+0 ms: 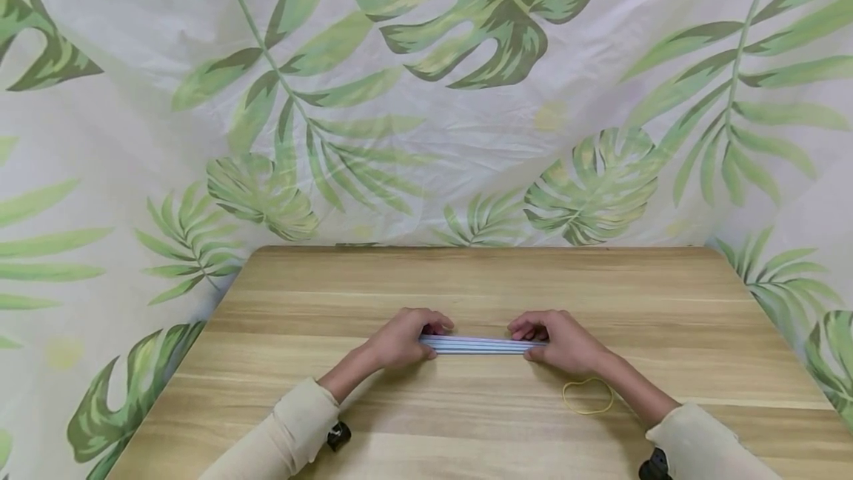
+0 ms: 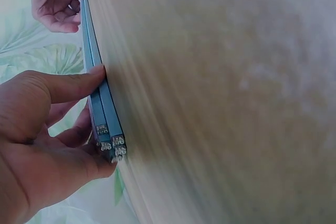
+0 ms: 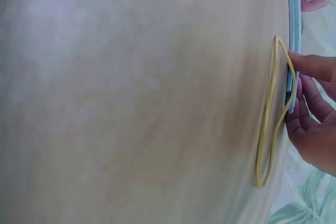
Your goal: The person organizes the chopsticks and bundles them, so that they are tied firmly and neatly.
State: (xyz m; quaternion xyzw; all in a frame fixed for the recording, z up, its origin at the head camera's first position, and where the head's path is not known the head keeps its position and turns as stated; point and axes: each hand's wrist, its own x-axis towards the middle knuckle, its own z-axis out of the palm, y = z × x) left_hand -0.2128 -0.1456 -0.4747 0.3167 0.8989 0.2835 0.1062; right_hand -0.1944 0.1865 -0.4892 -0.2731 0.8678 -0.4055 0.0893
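A bundle of slim, square-ended blue chopsticks (image 1: 480, 346) lies crosswise low over the table, between my two hands. At its left end my left hand (image 1: 402, 339) grips the bundle, thumb on the near side and fingers behind. In the left wrist view the thick ends of several chopsticks (image 2: 108, 111) show silvery patterned tips, not quite level with each other. My right hand (image 1: 571, 343) holds the narrower right end between thumb and fingers. A yellow rubber band (image 3: 267, 108) lies on the table close to the right hand, on its near side.
The wood-grain table (image 1: 466, 280) spreads out around both hands. Behind it and along its sides hangs a pale cloth (image 1: 466, 147) printed with green leaves. A dark wrist camera (image 1: 338, 436) sits under the left sleeve cuff.
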